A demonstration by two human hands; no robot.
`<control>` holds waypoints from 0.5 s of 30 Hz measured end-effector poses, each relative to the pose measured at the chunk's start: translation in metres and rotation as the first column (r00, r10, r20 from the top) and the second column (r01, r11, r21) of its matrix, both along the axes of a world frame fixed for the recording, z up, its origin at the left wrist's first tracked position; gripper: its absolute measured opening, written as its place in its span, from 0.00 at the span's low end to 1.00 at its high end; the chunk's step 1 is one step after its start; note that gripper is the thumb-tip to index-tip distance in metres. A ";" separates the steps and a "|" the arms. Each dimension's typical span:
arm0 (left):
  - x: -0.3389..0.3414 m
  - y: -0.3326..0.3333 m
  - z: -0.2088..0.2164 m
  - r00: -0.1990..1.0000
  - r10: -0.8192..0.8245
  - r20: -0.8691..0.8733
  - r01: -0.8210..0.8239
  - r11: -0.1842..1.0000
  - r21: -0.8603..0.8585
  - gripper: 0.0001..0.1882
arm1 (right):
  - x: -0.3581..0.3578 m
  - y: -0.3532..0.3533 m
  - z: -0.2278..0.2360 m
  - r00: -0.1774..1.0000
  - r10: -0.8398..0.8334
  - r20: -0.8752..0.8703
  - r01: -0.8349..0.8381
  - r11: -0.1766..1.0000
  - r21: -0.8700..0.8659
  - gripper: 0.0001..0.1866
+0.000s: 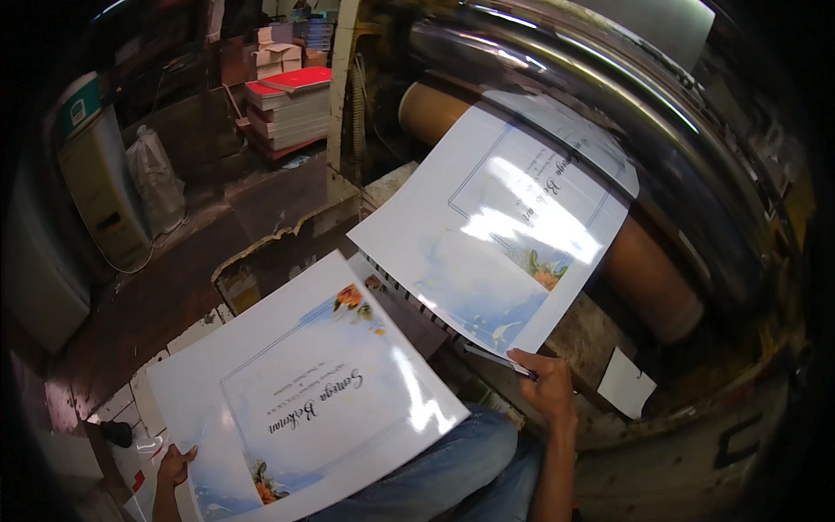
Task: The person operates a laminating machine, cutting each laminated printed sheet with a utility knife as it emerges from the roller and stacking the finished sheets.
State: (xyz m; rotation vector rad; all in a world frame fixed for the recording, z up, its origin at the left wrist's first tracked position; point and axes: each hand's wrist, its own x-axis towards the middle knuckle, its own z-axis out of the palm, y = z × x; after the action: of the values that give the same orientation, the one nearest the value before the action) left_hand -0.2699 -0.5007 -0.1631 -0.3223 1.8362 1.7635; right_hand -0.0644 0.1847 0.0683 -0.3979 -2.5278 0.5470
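My left hand (177, 465) is closed on the lower left edge of a glossy printed sheet (322, 348), white with a blue border, orange flowers and dark script. The sheet lies slanted above my lap. My right hand (550, 387) is closed around a thin knife-like tool (500, 357) with a narrow pale blade and a purple part. Its fingers touch the near corner of a second glossy sheet (487, 261) of the same print. That sheet's far end bends up against the machine's rollers. How the fingers share tool and sheet is partly hidden.
Shiny metal rollers (557, 61) and a brown roller (652, 287) fill the upper right. A small white piece (626, 383) lies right of my right hand. Red-topped paper stacks (291, 109), a pale sack (156, 178) and a tall box-like unit (104, 191) stand beyond on the left.
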 end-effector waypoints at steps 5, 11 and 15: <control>-0.023 -0.012 -0.069 0.990 0.139 0.029 -0.115 0.902 -0.417 0.18 | 0.002 -0.011 0.021 0.988 0.057 0.140 -0.026 0.976 -0.216 0.24; -0.022 0.165 -0.058 0.988 0.150 -0.028 -0.146 0.984 0.106 0.28 | 0.034 -0.006 0.042 0.995 0.003 0.095 0.018 0.974 -0.224 0.19; -0.058 0.226 -0.083 0.965 0.261 -0.004 -0.259 0.961 0.098 0.32 | 0.025 0.006 0.074 0.987 0.111 0.116 -0.071 0.950 -0.303 0.18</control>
State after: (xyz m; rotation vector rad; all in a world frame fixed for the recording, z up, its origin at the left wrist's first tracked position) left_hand -0.3277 -0.2746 -0.2464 -0.5330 1.7780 2.0298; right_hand -0.0391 0.1905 0.1421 -0.4391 -2.6038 0.9757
